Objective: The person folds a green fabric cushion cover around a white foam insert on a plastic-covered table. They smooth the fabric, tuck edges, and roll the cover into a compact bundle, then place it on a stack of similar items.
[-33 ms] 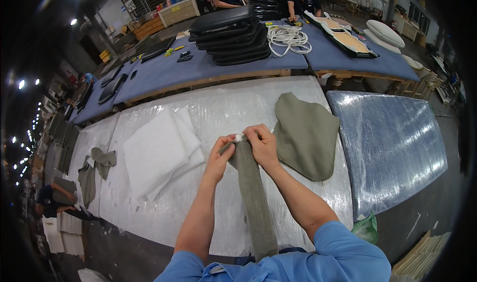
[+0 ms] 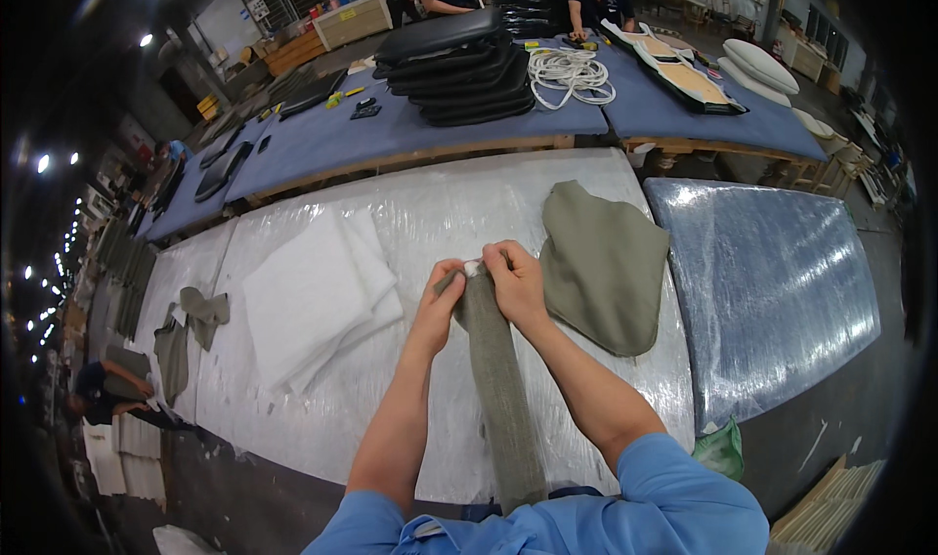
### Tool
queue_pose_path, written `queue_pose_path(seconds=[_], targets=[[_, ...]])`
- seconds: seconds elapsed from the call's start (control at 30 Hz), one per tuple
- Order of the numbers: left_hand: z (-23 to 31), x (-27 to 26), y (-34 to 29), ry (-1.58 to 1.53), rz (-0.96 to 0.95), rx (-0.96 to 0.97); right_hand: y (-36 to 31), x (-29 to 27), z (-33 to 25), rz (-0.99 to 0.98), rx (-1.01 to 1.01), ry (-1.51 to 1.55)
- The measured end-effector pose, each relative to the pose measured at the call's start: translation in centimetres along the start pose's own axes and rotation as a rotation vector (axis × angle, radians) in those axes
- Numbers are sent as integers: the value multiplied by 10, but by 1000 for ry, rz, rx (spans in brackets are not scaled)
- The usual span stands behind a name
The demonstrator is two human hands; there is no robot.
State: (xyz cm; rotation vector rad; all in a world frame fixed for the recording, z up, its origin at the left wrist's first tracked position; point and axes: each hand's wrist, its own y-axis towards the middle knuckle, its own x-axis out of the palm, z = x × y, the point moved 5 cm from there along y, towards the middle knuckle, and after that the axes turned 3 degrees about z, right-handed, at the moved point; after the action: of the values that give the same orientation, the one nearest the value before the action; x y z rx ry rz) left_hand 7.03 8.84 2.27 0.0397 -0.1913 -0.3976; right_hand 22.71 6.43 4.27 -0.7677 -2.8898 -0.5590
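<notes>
A long narrow olive-green fabric sleeve [image 2: 500,379] runs from my chest up to my hands over the plastic-covered white table [image 2: 420,213]. My left hand [image 2: 440,296] and my right hand [image 2: 513,279] both pinch its far open end, where a bit of white padding [image 2: 472,268] shows. A wider olive-green fabric cover [image 2: 601,262] lies flat just right of my right hand. A stack of white padding sheets [image 2: 313,296] lies left of my left hand.
Small green fabric pieces [image 2: 191,325] lie at the table's left end. A shiny wrapped grey slab [image 2: 772,281] sits to the right. Behind, blue tables [image 2: 342,135] hold black cushions [image 2: 454,62] and a white rope coil [image 2: 572,71]. People stand beyond.
</notes>
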Motion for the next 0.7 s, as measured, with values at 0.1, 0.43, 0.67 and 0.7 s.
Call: queue_pose_path(seconds=[0.1,0.43,0.67,0.7], targets=[[-8,12,4,-69,49,-117,9,2,2,-48,53,-115],[-22,21,4,-112,160,-196,36,5,-2,-1,10,-367],[-30,14,11,-131,191,-187,44,17,1,-90,-1,-512],[-30,13,13,-89,193,-181,46,17,3,-102,8,-522]])
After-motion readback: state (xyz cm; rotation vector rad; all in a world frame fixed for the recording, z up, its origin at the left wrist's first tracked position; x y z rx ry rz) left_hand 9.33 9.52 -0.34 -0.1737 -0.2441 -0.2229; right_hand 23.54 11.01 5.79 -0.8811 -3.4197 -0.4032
